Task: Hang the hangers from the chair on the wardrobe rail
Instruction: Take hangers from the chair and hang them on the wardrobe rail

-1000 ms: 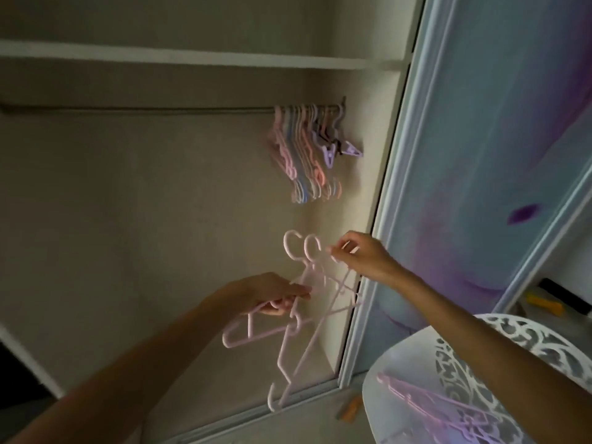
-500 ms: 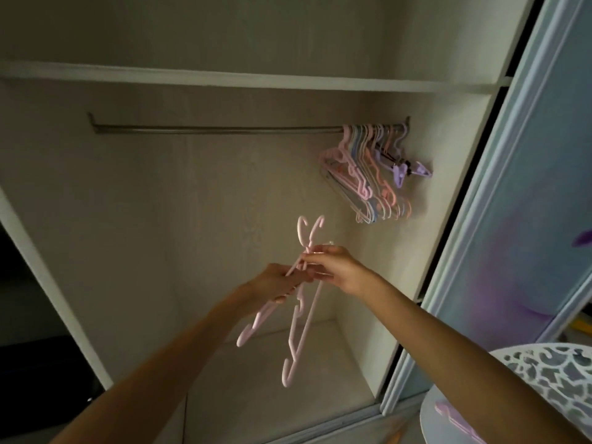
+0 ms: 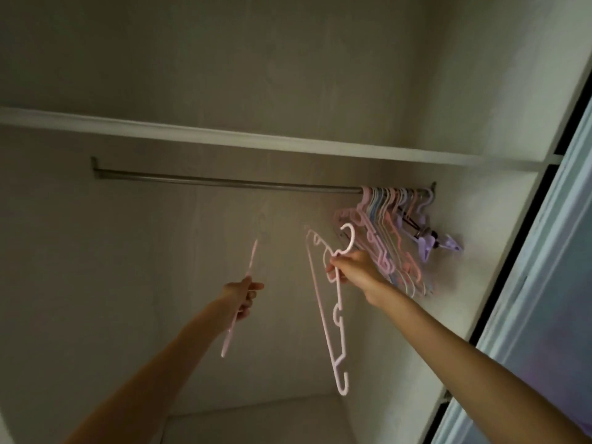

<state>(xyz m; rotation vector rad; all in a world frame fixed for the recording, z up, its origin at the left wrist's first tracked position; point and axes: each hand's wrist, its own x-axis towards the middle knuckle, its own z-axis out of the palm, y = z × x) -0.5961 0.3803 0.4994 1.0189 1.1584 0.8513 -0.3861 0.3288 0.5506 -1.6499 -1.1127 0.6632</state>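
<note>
Now each hand grips one pink hanger below the rail (image 3: 224,181): right hand (image 3: 352,270) should lift its hanger (image 3: 333,302) and hook it beside the hung bunch (image 3: 390,238); left hand (image 3: 243,293) keeps its hanger (image 3: 238,302) clear.

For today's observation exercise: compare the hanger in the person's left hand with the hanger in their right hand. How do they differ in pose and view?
The left-hand hanger shows edge-on, as a thin line; the right-hand hanger shows its open frame and notches. The left hand grips its hanger mid-length; the right hand holds its hanger just under the hook. The right-hand hanger's hook is clear and sits nearer the hangers on the rail; the left one's top is blurred. Both are pale pink, held below the rail, not yet hung.
</note>
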